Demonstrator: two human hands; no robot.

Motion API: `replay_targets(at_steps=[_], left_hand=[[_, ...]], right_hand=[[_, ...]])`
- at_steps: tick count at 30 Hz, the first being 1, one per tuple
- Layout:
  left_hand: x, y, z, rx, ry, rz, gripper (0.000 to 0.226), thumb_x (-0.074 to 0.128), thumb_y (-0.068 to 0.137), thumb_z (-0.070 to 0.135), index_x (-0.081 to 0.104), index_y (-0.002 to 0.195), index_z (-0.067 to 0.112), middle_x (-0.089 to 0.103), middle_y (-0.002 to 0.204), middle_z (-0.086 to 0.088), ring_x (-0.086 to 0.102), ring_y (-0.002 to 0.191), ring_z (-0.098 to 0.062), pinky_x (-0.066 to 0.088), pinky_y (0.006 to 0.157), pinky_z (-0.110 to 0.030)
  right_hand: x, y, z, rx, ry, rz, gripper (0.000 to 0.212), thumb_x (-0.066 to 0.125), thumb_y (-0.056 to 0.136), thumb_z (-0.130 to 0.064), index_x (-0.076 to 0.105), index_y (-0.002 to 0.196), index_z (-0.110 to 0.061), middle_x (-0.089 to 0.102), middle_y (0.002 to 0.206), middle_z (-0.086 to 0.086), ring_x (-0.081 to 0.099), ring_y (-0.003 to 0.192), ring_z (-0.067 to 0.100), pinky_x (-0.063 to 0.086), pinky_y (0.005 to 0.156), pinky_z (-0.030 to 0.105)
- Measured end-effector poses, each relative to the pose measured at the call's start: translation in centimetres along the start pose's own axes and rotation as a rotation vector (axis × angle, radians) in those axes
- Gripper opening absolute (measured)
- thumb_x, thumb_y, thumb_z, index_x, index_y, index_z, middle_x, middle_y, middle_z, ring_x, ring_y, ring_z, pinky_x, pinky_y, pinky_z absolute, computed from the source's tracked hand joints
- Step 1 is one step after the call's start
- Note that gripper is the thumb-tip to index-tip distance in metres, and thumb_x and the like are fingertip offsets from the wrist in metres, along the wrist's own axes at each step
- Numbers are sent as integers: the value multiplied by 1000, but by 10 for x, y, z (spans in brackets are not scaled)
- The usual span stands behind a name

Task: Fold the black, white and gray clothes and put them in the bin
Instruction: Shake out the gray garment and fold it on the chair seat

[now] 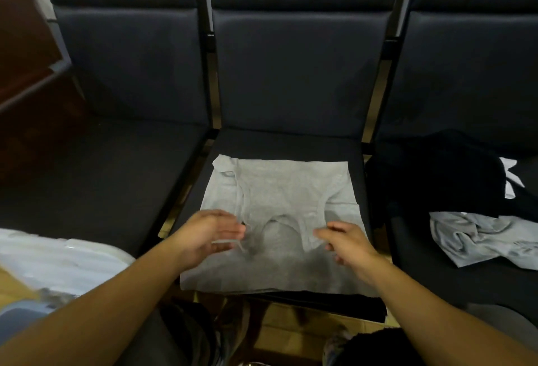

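A gray garment (pixel 285 191) lies spread flat on the middle chair seat, its neckline and shoulder straps turned toward me. My left hand (pixel 208 234) hovers over its near left part with fingers straight, palm facing inward. Over the near right part is my right hand (pixel 348 239), fingers loosely extended and holding nothing. On the right chair seat a black garment (pixel 436 179) lies bunched, with a crumpled gray garment (pixel 480 237) in front of it and a bit of white cloth (pixel 511 179) beside it.
Three dark padded chairs (pixel 297 80) stand side by side with narrow gaps between them. A white bin or plastic-covered container (pixel 58 263) shows at the lower left. A brown wooden piece of furniture (pixel 29 74) stands at the far left. Dark items lie on the floor below.
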State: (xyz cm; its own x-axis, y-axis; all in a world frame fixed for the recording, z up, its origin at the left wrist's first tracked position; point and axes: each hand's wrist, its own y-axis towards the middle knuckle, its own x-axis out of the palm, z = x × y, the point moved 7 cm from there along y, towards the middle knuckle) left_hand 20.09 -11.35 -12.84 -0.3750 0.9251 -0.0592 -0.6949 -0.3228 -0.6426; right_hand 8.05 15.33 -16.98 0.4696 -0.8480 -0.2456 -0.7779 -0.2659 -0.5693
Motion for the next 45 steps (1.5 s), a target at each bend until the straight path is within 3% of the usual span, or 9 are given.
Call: replay_targets(at_steps=[9, 13, 16, 20, 24, 28, 33, 38, 45], left_hand=[[4, 12, -14, 50, 630, 96, 27, 72, 92, 35, 66, 103, 12, 69, 103, -12, 68, 87, -25, 56, 71, -35], [15, 38, -23, 97, 804, 168, 27, 73, 87, 33, 56, 105, 24, 48, 112, 0, 60, 95, -23, 53, 81, -36], [22, 39, -22, 88, 660, 174, 10, 67, 91, 20, 66, 90, 10, 66, 95, -9, 64, 80, -24, 57, 72, -38], [24, 10, -36, -268, 166, 32, 21, 63, 94, 21, 68, 106, 4, 76, 103, -17, 69, 79, -26, 52, 65, -34], [11, -2, -46, -408, 239, -98, 37, 65, 92, 17, 58, 126, 3, 68, 119, -24, 72, 83, -30, 55, 65, -37], [-3, 39, 0, -26, 880, 127, 52, 66, 93, 39, 38, 136, 28, 37, 136, -3, 53, 118, -27, 57, 89, -43], [28, 117, 73, 577, 1314, 256, 62, 42, 103, 53, 31, 154, 20, 30, 161, -4, 22, 150, -24, 27, 122, -44], [11, 209, 49, 433, 1568, 213, 87, 10, 87, 87, -8, 159, 41, -11, 171, -2, -12, 156, -24, -4, 126, -50], [-23, 239, 59, 344, 1448, 344, 105, 8, 76, 97, -14, 159, 37, -13, 169, -12, -13, 156, -29, -4, 125, -54]], right_hand=[[-22, -9, 37, 26, -315, -84, 15, 73, 91, -33, 74, 84, -20, 69, 62, -1, 65, 60, 13, 43, 46, 21], [-18, 3, 44, -8, -345, -53, 12, 72, 93, -26, 71, 83, -19, 67, 56, -2, 64, 53, 9, 43, 44, 20], [-18, 5, 41, -51, -361, -44, 14, 74, 90, -25, 73, 78, -17, 68, 60, -2, 63, 57, 10, 49, 56, 26], [-16, 1, 39, -36, -525, -196, 20, 72, 91, -29, 74, 76, -15, 74, 70, 1, 66, 58, 9, 51, 56, 25], [-45, 22, 9, -129, -731, 117, 16, 62, 95, -44, 66, 95, -28, 70, 93, -4, 66, 84, 17, 54, 75, 34], [-39, 50, -35, -448, -706, 297, 23, 55, 98, -28, 61, 120, -23, 58, 125, 0, 57, 112, 24, 48, 87, 35], [2, 107, -44, -585, -952, 240, 50, 36, 104, -42, 35, 152, -30, 25, 164, -1, 19, 151, 19, 17, 123, 40], [-15, 153, -26, -485, -1129, 292, 73, 19, 97, -69, 3, 161, -37, -6, 170, -1, -11, 156, 18, -8, 125, 48], [-33, 188, -36, -427, -1174, 290, 83, 16, 91, -79, -9, 160, -40, -17, 169, -2, -20, 154, 16, -13, 124, 50]])
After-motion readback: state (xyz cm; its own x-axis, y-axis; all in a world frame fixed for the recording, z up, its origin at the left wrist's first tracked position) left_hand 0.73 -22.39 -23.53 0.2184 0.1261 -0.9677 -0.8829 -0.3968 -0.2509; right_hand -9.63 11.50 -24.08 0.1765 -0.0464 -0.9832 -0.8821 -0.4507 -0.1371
